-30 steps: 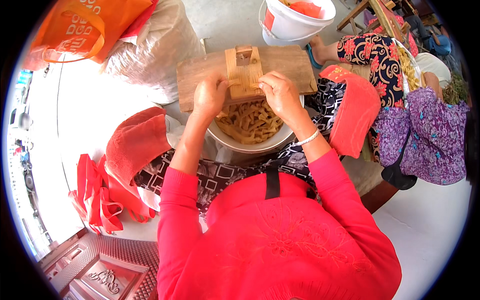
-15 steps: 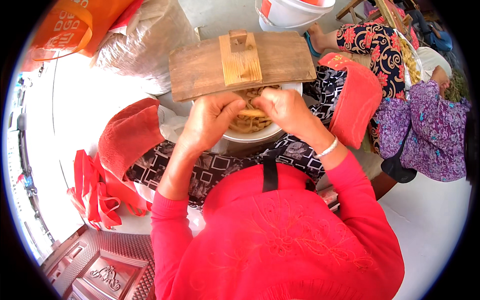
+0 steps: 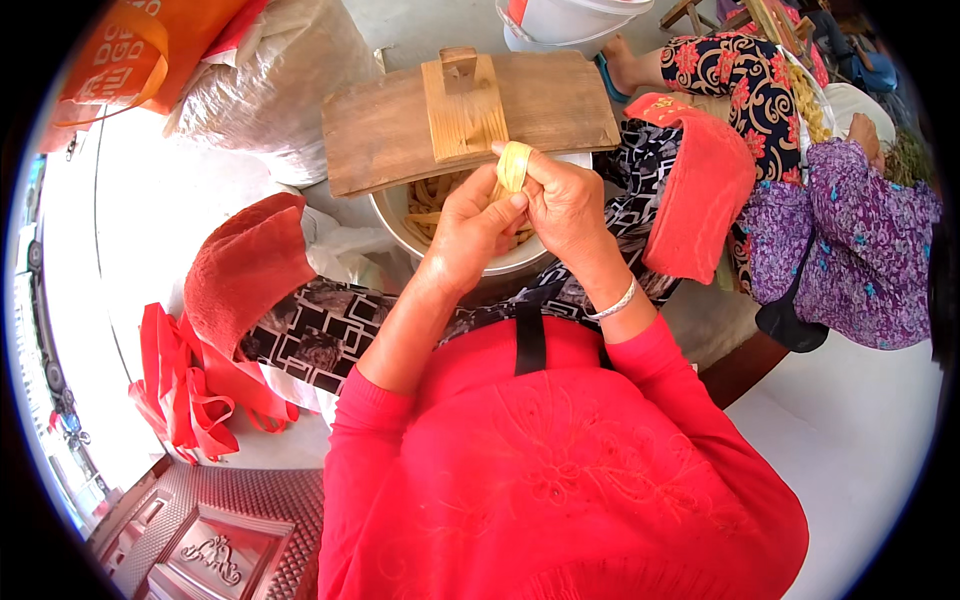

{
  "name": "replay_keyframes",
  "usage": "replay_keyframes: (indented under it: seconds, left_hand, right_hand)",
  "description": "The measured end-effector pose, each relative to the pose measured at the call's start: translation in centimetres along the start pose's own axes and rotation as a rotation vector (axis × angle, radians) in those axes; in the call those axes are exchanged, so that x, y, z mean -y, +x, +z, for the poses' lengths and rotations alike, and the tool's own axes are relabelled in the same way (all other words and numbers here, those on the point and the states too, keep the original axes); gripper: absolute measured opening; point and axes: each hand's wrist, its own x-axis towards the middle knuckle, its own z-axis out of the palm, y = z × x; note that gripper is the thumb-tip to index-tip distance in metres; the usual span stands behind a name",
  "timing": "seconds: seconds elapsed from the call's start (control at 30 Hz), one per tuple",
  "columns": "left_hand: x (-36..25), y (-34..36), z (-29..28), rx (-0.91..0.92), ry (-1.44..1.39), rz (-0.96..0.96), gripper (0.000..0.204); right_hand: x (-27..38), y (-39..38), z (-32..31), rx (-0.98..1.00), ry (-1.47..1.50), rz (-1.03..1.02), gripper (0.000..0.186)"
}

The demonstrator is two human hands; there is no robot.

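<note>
Hands (image 3: 568, 205) closer together than before, yellow strip (image 3: 514, 166) now in a loop.

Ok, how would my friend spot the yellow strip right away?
Find the big brown wooden board over the white tub. By its near edge, the left hand and right hand meet, holding the yellow strip. It's paler and bent in a loop, unlike the browner strips in the tub.
</note>
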Motion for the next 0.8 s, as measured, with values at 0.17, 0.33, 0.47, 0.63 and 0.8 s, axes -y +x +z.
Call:
replay_keyframes:
  seconds: [0.17, 0.33, 0.47, 0.63, 0.8]
  left_hand:
    - [1.6, 0.8, -2.9, -0.023, 0.342, -0.06, 0.008]
    - [1.6, -0.4, -2.3, -0.249, 1.522, 0.613, 0.007]
    - [3.1, -0.8, -2.2, -0.309, 1.574, 0.784, 0.021]
    - [4.1, -1.3, -2.8, -0.228, 1.333, 0.799, 0.027]
    - [2.0, -2.1, -1.4, -0.203, 1.227, 0.481, 0.025]
  right_hand:
    - [-1.8, -0.3, 0.7, -0.057, -0.105, -0.164, 0.009]
    - [-3.0, -1.5, 1.3, 0.139, 0.041, 0.024, 0.014]
    - [-5.3, -3.7, 4.0, 0.286, 0.689, 0.405, 0.029]
    - [-3.8, -4.3, 3.3, 0.36, 1.472, 0.91, 0.025]
    - [-4.4, -4.6, 3.9, 0.234, 0.766, 0.36, 0.009]
